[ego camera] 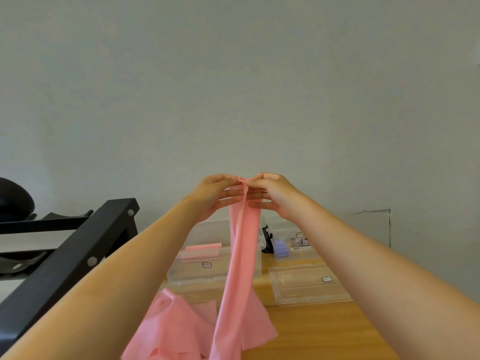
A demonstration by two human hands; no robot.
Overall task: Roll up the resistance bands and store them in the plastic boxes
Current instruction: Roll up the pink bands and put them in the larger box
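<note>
A long pink resistance band (240, 255) hangs from both hands, held up in front of the wall. My left hand (211, 194) and my right hand (274, 194) pinch its top end together, fingertips almost touching. The band's lower part drapes onto a loose pink heap (179, 326) on the wooden table (311, 331). Behind it stands a clear plastic box (200, 271) with a rolled pink band (202, 252) inside. A clear lid or box (307, 285) lies to the right. Farther back, another clear box (298, 242) holds a purple band (281, 248).
A black metal frame (70, 261) slants across the left side, close to my left forearm. A dark rounded object (14, 198) sits at the far left. A plain grey wall fills the background. A black clip-like item (267, 240) stands between the boxes.
</note>
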